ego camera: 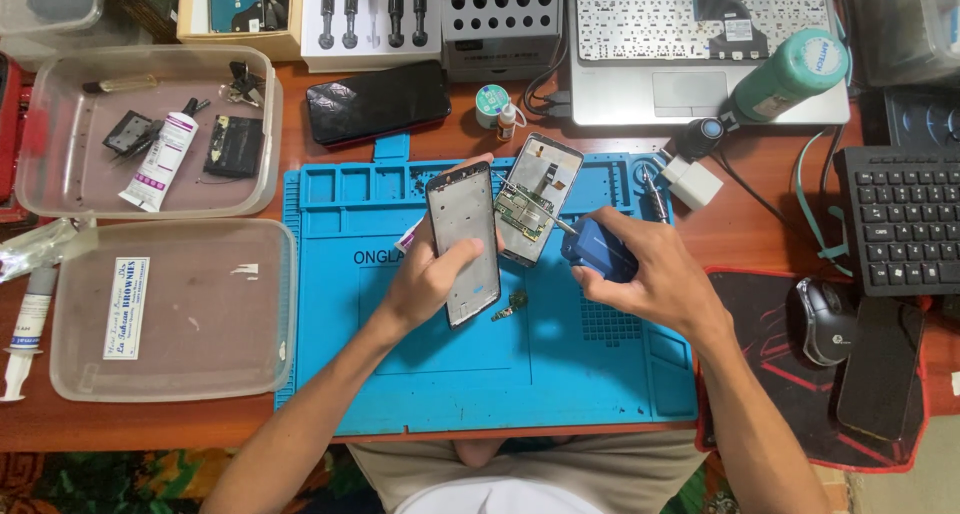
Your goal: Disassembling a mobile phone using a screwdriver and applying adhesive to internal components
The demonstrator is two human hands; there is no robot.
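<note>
My left hand (428, 274) grips a phone frame (463, 242), a flat silver-grey panel held upright over the blue work mat (420, 374). My right hand (650, 274) holds a blue-handled screwdriver (597, 247), its tip pointing at an opened phone body (538, 198) with a green circuit board showing. That phone body lies tilted on the mat just right of the frame. A small metal part (510, 306) rests on the mat below the two.
Two clear plastic trays (150, 374) sit at left, the upper one (60, 174) holding a glue tube and parts. A black phone (377, 101), a laptop (700, 44), a green bottle (790, 74), a black keyboard (900, 214), a mouse (825, 319) and a dark phone (880, 369) ring the mat.
</note>
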